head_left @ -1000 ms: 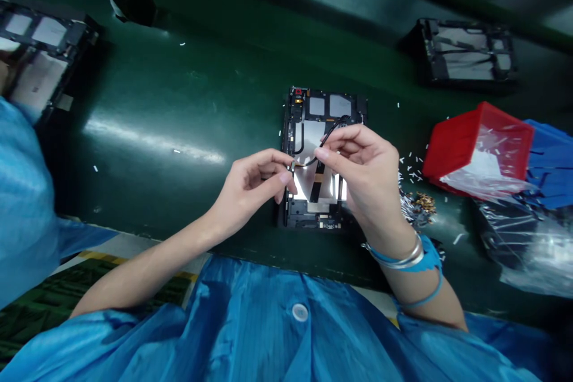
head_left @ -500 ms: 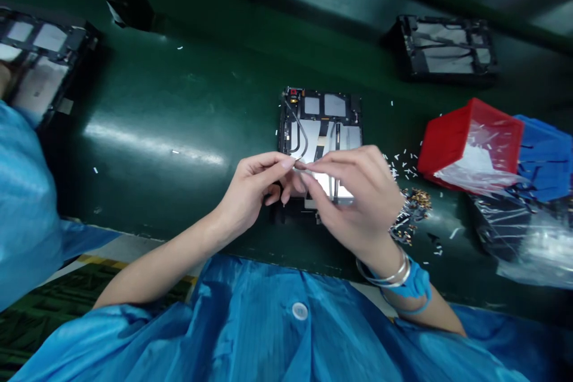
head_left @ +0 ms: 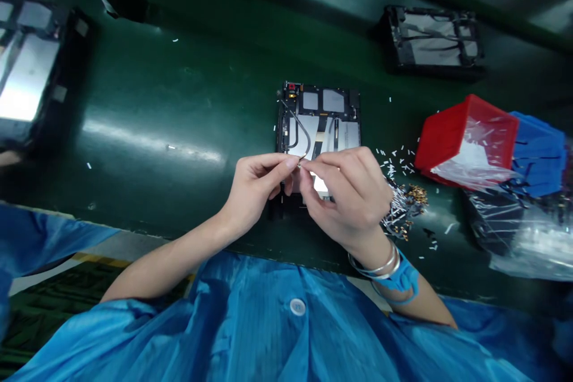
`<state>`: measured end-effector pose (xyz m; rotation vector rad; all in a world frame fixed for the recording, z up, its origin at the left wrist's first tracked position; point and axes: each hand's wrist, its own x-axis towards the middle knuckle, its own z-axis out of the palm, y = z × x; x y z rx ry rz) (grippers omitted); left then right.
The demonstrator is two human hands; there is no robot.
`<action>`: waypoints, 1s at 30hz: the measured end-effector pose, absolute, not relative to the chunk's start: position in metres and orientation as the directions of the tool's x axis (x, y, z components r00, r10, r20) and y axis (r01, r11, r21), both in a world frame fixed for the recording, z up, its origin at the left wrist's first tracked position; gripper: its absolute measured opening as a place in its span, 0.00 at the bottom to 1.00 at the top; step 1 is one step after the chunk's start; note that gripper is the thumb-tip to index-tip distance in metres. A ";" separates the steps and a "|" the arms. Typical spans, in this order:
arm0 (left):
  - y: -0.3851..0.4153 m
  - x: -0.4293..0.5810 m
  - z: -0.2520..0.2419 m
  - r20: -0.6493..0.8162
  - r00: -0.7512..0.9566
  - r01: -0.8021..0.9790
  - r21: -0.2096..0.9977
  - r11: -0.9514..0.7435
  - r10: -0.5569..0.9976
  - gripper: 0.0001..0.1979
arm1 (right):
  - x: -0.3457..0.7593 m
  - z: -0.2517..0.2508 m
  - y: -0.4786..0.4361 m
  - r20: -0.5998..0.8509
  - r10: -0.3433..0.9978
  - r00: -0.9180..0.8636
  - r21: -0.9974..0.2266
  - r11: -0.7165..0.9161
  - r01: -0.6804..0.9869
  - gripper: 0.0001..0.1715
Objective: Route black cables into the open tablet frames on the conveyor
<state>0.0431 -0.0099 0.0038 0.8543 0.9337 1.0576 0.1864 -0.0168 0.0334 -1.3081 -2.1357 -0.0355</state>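
- Dark green desk [head_left: 179, 113] with a glossy sheen fills the view, and a blue smock [head_left: 268, 328] covers the near edge.
- An opened tablet [head_left: 331, 116] lies flat near the middle of the desk, showing its silver plates and dark frame. Its near half is hidden behind the two hands.
- A thin black cable [head_left: 308, 134] starts at the tablet's upper left corner, curves across the silver plate and rises to the fingertips just above the tablet.
- The left hand [head_left: 255, 188] comes in from the left, its grip narrow, with thumb and forefinger pinched on the free end of the cable.
- The right hand [head_left: 351, 197] meets it from the right. Its grip is also pinched tight at the same cable end, so the fingertips of both hands touch.
- A silver bangle and a blue wrist strap [head_left: 400, 274] sit on the right wrist.
- A heap of small brass-tipped connectors [head_left: 409, 200] lies just right of the right hand, with white scraps [head_left: 396, 158] scattered near it.
- Further right, a tilted red bin [head_left: 447, 131] lined with clear film leans beside a blue bin [head_left: 539, 152], with a crumpled clear plastic bag [head_left: 532, 245] in front of them.
- A second open tablet [head_left: 432, 39] lies at the far right of the desk, and a third [head_left: 27, 74] at the left edge, both well apart from the hands.
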 end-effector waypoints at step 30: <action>0.003 -0.005 -0.018 0.354 0.559 0.691 0.300 -0.657 0.750 0.15 | 0.197 0.012 0.054 -0.304 0.950 -0.073 -0.817 -0.220 0.533 0.05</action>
